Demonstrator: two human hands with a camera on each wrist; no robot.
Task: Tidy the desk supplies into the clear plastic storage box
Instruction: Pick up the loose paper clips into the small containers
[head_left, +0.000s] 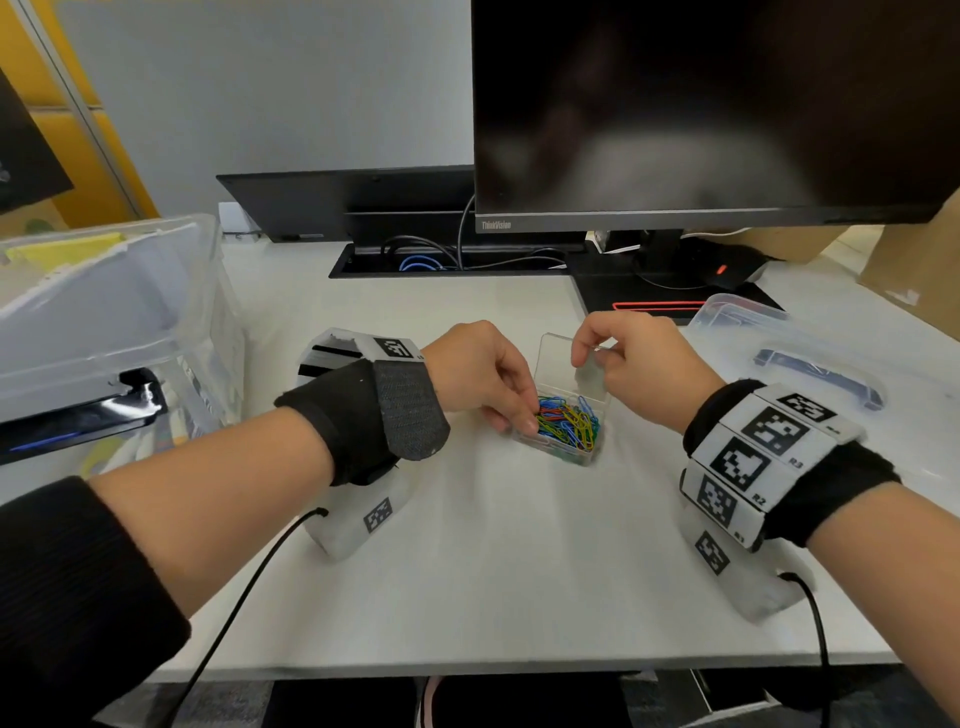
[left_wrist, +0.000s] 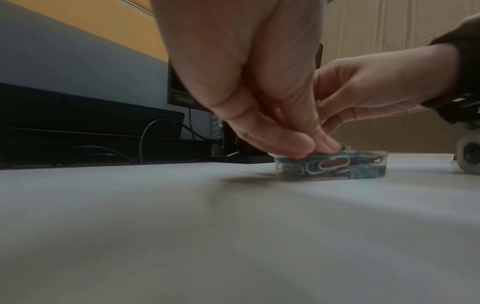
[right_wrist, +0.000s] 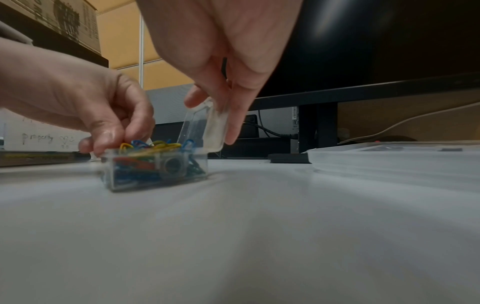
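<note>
A small clear box full of coloured paper clips sits mid-desk, its hinged lid standing up. My left hand reaches in from the left, with thumb and fingertips curled down and pinching the clips at the box's left rim. My right hand pinches the lid's top edge. In the right wrist view, the right hand holds the lid tilted over the clips, while the left hand is on them. The large clear storage box stands at the far left.
The storage box's flat clear lid lies on the desk to the right. A dark monitor on its stand and a cable tray are behind the hands. A cardboard box is at the far right. The bare white desk lies in front.
</note>
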